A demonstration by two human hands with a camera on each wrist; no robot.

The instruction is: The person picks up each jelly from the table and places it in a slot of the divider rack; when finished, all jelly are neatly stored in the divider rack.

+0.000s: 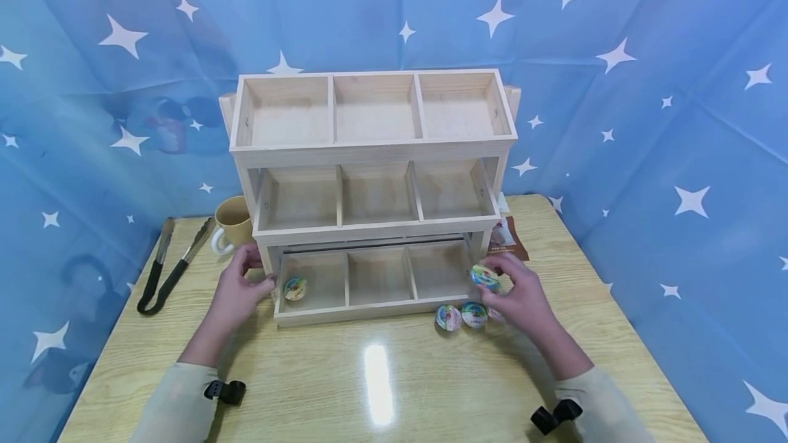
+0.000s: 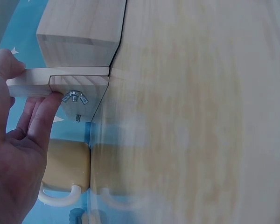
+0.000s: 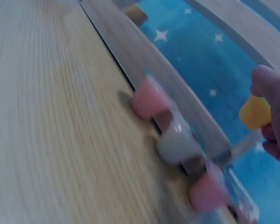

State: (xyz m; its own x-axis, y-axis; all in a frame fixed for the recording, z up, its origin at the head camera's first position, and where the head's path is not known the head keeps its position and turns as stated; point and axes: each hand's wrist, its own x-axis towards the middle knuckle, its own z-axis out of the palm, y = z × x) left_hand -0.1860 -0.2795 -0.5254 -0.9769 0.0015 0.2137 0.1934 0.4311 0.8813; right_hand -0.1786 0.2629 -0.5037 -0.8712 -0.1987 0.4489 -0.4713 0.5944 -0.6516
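My right hand (image 1: 517, 294) pinches a yellow jelly cup (image 3: 255, 113) with a printed lid, held up by the right end of the lowest tier. In the head view a white jelly cup (image 1: 474, 315) stands between two pink ones, the left pink jelly cup (image 1: 448, 318) and one partly hidden by the hand. Another jelly cup (image 1: 295, 288) sits in the left compartment of the bottom tray. My left hand (image 1: 241, 286) grips the side board (image 2: 32, 81) of the wooden three-tier shelf (image 1: 375, 154), thumb on one face and fingers on the other, near a wing nut (image 2: 74, 97).
Left of the shelf stand a tan mug (image 1: 234, 221) with a white handle and black-handled tongs (image 1: 175, 279). A brown packet (image 1: 507, 241) lies behind the right end. The wooden table (image 1: 308, 381) spreads in front; a blue starry curtain (image 1: 369, 12) hangs behind.
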